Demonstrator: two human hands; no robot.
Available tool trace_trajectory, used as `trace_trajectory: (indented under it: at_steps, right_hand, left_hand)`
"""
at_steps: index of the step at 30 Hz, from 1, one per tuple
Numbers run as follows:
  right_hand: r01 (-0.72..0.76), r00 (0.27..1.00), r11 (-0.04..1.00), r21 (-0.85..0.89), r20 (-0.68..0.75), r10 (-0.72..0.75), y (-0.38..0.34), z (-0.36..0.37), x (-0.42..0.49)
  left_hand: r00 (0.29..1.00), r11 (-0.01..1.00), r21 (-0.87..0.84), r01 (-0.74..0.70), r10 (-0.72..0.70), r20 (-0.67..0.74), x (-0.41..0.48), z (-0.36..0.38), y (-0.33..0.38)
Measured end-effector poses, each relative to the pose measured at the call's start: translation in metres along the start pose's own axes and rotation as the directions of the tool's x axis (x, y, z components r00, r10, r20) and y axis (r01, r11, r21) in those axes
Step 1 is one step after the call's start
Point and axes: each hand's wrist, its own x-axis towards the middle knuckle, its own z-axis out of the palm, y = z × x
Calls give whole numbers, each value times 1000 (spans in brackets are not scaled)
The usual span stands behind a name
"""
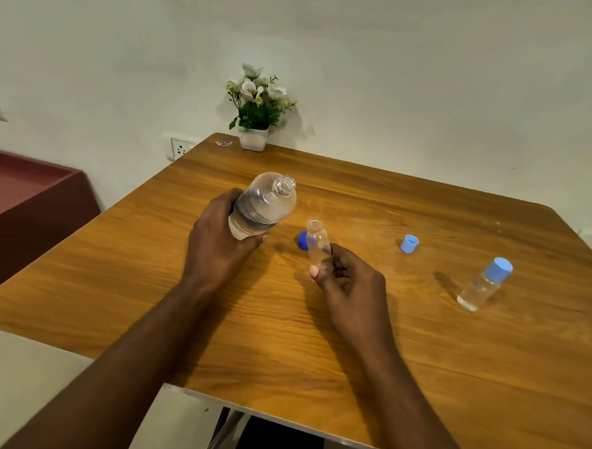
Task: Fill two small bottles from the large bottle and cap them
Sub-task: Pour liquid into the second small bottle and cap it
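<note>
Pale wall and a potted plant (pixel 254 119) back the wooden counter (pixel 350 347). The left hand (pixel 218 244) grips the open large bottle (pixel 263 205), tilted, near the centre. The right hand (pixel 349 285) has its fingers (pixel 339 259) pinching the empty small bottle (pixel 316 242) just beside it. A capped small bottle (pixel 483 285) stands at the right, with a loose light blue cap (pixel 409 244) between. Tipping fast at that narrow mouth would likely spill water over the counter

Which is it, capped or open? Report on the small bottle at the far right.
Capped. The small bottle wears a light blue cap over its mouth and holds clear liquid.
</note>
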Motion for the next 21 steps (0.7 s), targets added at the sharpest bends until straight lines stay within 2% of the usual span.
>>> trace_trajectory:
  at_steps: [12,21]
  right_hand:
    - [22,999,1000,-22,33,-21,1,-3,-2]
    - [46,998,997,-55,47,-43,1,-4,-2]
  left_hand:
    - [982,969,164,-184,187,-4,-4,1,6]
    - [975,953,220,-207,219,-31,-2,-2,4]
